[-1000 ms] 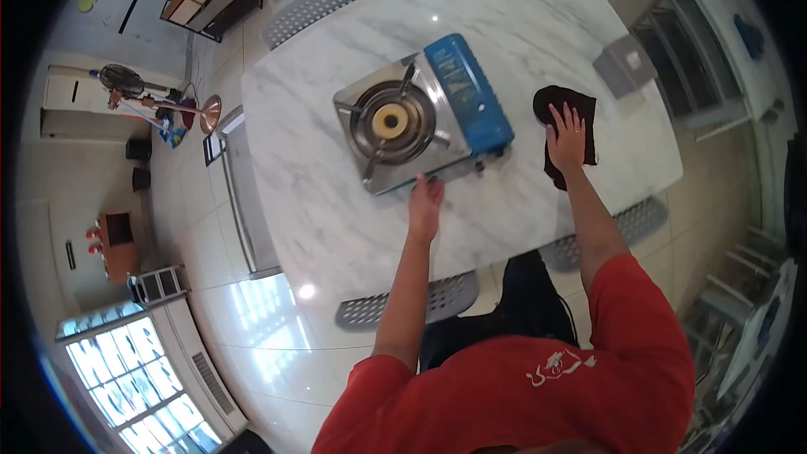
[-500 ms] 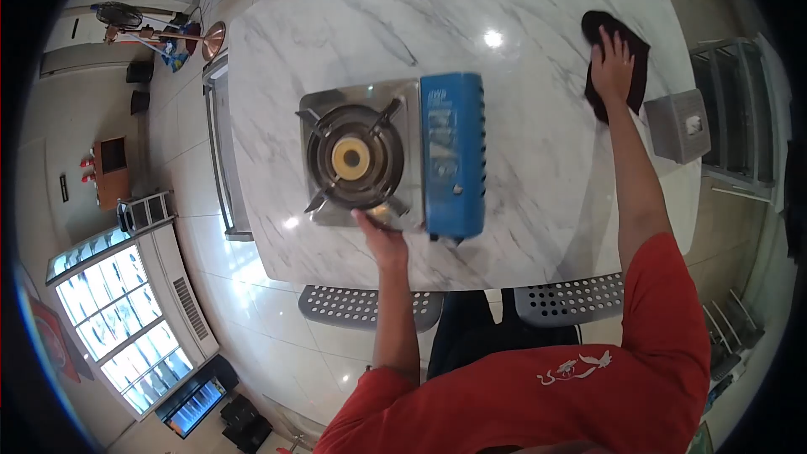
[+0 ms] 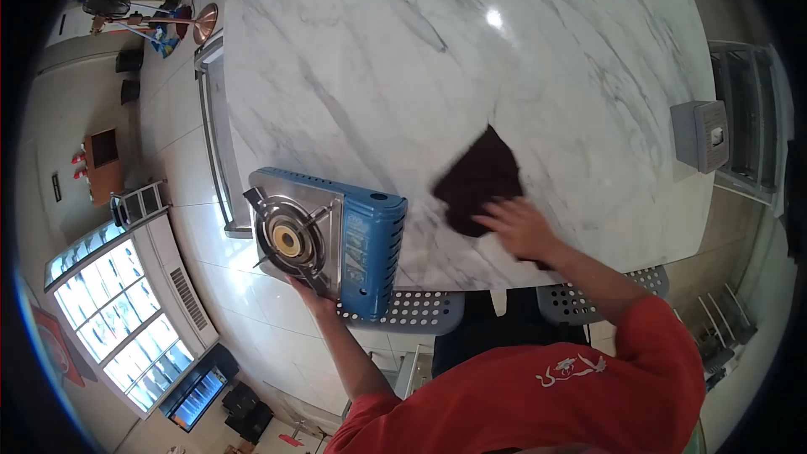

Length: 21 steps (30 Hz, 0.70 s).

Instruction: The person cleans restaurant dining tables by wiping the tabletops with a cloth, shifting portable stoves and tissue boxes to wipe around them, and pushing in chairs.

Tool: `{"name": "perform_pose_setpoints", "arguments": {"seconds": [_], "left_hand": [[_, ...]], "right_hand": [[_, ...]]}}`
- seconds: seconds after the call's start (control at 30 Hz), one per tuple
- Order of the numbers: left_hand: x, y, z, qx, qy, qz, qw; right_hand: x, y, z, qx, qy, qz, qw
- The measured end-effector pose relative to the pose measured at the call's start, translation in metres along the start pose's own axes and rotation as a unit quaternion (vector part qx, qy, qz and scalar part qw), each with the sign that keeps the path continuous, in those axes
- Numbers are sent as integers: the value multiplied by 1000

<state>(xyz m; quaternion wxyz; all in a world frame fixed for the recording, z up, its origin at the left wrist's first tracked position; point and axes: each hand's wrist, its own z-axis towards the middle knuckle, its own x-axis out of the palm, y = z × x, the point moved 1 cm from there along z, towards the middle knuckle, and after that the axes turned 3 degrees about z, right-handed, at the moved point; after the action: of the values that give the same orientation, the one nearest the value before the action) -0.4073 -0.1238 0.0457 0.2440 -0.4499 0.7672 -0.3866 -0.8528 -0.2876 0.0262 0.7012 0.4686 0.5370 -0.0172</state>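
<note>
A portable gas stove with a blue side panel and a steel top is tilted at the table's near left edge. Its round burner and pan supports face up and toward me. My left hand grips the stove's near edge from below, with most of its fingers hidden under it. A dark maroon cloth lies crumpled on the marble table. Over its near right part rests my right hand, fingers stretched out and slightly apart; a dark bit of it shows under the wrist.
A grey box-like object stands at the table's right edge. Perforated grey stools are tucked along the near side. A stand fan is on the floor at the far left, and a lit screen at lower left.
My left hand has brought the stove nearer and leftward, from the middle of the table to its edge, and tilted it. My right hand and the cloth have swept left and nearer from the right side.
</note>
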Motion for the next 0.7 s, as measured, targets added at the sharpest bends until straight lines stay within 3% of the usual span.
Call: {"name": "perform_pose_setpoints", "arguments": {"seconds": [0.03, 0.1, 0.13, 0.17, 0.2, 0.23, 0.3, 0.33, 0.4, 0.43, 0.5, 0.53, 0.57, 0.63, 0.7], "left_hand": [[-2, -2, 6, -4, -2, -2, 1000], [-6, -5, 12, 14, -8, 22, 1000], [-4, -8, 12, -6, -28, 38, 999], [-4, -9, 13, -8, -36, 39, 999], [-4, -7, 12, 9, -45, 46, 998], [-2, -5, 11, 27, -54, 51, 997], [13, -10, 1, 22, -67, 24, 997], [23, -14, -5, 18, -71, 17, 997], [14, -12, 1, 8, -86, 12, 996], [14, -13, 0, 13, -94, 7, 995], [20, -14, -4, 17, -92, 14, 996], [8, -7, 6, 27, -77, -6, 997], [11, -9, 3, 32, -82, -13, 996], [23, -17, -6, 9, -36, -31, 999], [17, -15, -2, 15, -33, -32, 999]], "right_hand": [[-12, -26, -22, 43, -14, 57, 997], [-50, -82, -38, 82, -72, -98, 989], [-79, -107, -22, 148, -81, -163, 972], [-105, -132, -2, 182, -155, -177, 955], [-119, -166, 17, 161, -257, -210, 929], [-129, -206, 46, 197, -333, -261, 885], [-142, -262, 116, 221, -390, -349, 823], [-139, -272, 160, 248, -402, -388, 792], [-123, -210, 247, 332, -322, -368, 806], [-87, -194, 280, 199, -380, -368, 825], [-25, -102, 326, 81, -374, -235, 893], [-10, -49, 326, 14, -275, -151, 949], [21, -25, 326, -63, -208, -83, 973], [40, 17, 300, -185, -105, -8, 977], [25, 21, 262, -199, -53, 40, 978]]}}
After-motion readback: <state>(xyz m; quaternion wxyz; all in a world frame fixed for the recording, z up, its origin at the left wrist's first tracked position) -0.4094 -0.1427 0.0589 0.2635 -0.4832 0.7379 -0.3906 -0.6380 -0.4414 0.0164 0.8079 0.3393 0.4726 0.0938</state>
